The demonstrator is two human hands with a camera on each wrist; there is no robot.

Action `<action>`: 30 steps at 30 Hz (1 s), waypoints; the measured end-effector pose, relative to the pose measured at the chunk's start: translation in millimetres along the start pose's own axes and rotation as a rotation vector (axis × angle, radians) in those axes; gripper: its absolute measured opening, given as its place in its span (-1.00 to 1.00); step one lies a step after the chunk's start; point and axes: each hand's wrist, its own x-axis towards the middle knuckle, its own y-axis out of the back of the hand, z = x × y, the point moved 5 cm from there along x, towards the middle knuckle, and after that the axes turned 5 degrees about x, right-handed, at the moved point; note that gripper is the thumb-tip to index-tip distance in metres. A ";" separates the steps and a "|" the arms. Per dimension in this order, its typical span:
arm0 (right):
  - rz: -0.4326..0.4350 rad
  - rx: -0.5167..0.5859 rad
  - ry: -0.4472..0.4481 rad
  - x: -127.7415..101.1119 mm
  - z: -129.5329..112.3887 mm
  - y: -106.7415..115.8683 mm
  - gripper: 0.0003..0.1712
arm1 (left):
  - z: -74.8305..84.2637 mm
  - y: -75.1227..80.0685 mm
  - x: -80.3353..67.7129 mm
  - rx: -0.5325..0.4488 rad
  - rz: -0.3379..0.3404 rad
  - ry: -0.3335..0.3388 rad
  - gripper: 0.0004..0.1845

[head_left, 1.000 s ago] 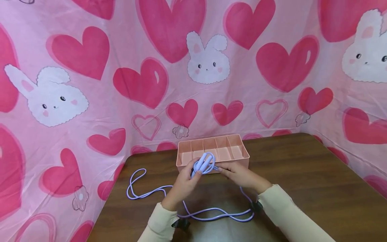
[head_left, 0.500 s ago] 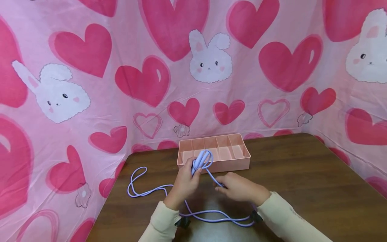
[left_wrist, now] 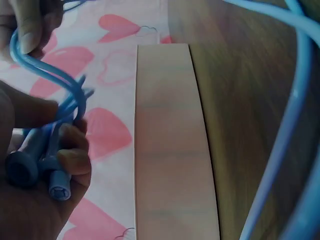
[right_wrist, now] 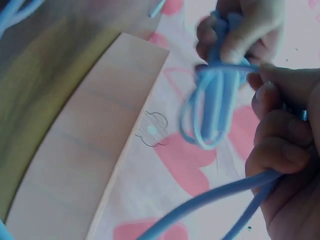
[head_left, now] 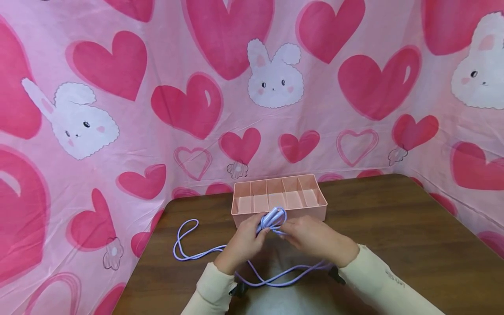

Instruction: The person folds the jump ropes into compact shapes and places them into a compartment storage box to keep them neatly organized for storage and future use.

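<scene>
The lilac skipping rope has its two handles bunched together just in front of the pink divider tray, long axis tilted up toward it. The left hand clenches the handles; the right hand pinches the cord beside them.

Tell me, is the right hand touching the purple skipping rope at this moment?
Touching. In the right wrist view, the right hand curls its fingers round the rope, and the cord passes through them. The head view agrees.
</scene>
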 end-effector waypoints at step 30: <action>0.061 0.496 -0.085 11.7 44.3 -1.4 -0.93 | 24.3 -9.9 -9.8 -0.358 -0.426 -0.197 -0.87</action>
